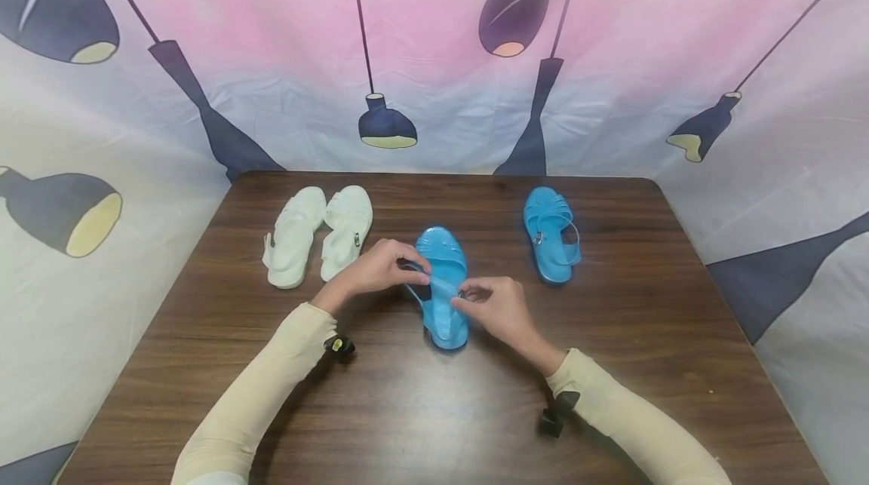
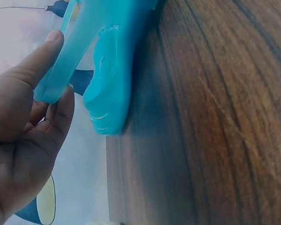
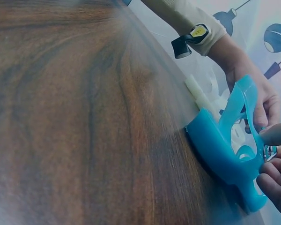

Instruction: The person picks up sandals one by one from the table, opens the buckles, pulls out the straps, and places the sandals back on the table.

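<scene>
A blue jelly sandal [image 1: 441, 250] lies in the middle of the table, its toe toward the back wall. My left hand [image 1: 383, 268] is at its left side and pinches the ankle strap [image 2: 74, 58] between thumb and fingers, seen in the left wrist view. On the sandal's other side, my right hand [image 1: 498, 308] pinches at the small metal buckle [image 3: 270, 152]. Fingers partly cover the buckle, and whether the strap's end passes through it I cannot tell.
A second blue sandal [image 1: 551, 213] rests at the back right of the brown wooden table [image 1: 434, 425]. A pair of white sandals, one left [image 1: 292, 244] and one right [image 1: 349, 213], lies at the back left. A printed cloth [image 1: 441, 32] hangs behind.
</scene>
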A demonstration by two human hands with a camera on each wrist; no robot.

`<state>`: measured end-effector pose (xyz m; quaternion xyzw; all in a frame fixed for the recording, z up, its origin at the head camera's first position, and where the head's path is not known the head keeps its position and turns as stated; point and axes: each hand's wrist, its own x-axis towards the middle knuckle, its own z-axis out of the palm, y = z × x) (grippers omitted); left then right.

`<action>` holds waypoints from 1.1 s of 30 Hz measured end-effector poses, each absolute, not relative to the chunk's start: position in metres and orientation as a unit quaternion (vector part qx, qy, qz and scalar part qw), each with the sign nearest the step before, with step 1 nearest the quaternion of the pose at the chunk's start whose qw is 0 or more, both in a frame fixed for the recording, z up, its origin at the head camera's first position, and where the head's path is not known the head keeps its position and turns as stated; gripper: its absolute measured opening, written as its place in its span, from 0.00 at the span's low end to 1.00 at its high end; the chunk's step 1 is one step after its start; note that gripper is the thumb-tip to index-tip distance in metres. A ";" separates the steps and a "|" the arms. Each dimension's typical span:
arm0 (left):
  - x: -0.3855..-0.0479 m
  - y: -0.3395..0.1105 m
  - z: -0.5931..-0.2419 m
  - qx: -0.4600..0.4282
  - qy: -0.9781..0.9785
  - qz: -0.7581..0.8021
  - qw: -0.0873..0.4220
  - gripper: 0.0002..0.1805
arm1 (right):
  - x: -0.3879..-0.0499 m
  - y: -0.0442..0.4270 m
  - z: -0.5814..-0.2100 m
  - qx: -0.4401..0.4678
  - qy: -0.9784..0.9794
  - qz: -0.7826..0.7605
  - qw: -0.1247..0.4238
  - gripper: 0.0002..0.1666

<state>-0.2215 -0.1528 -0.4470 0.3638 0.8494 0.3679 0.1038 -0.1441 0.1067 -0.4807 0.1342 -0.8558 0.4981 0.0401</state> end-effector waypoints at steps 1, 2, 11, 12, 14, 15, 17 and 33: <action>-0.222 -0.153 -0.447 0.364 0.848 0.371 0.101 0.08 | -0.144 0.107 -0.481 0.134 -0.856 0.498 0.042 0.13; -0.223 -0.154 -0.447 0.365 0.848 0.373 0.095 0.08 | -0.144 0.107 -0.481 0.134 -0.855 0.499 0.042 0.13; -0.227 -0.155 -0.441 0.353 0.844 0.396 0.077 0.12 | -0.144 0.110 -0.483 0.123 -0.857 0.499 0.039 0.16; -0.228 -0.153 -0.440 0.352 0.846 0.392 0.078 0.13 | -0.145 0.110 -0.483 0.124 -0.857 0.499 0.037 0.16; -0.230 -0.149 -0.438 0.352 0.853 0.377 0.079 0.13 | -0.145 0.110 -0.483 0.127 -0.856 0.501 0.031 0.16; -0.231 -0.147 -0.438 0.351 0.857 0.369 0.079 0.13 | -0.145 0.110 -0.483 0.128 -0.855 0.501 0.027 0.16; -0.233 -0.143 -0.436 0.355 0.862 0.352 0.080 0.13 | -0.145 0.111 -0.483 0.131 -0.854 0.504 0.021 0.16; -0.232 -0.124 -0.440 0.356 0.872 0.327 0.076 0.21 | -0.150 0.118 -0.484 0.119 -0.869 0.479 -0.049 0.21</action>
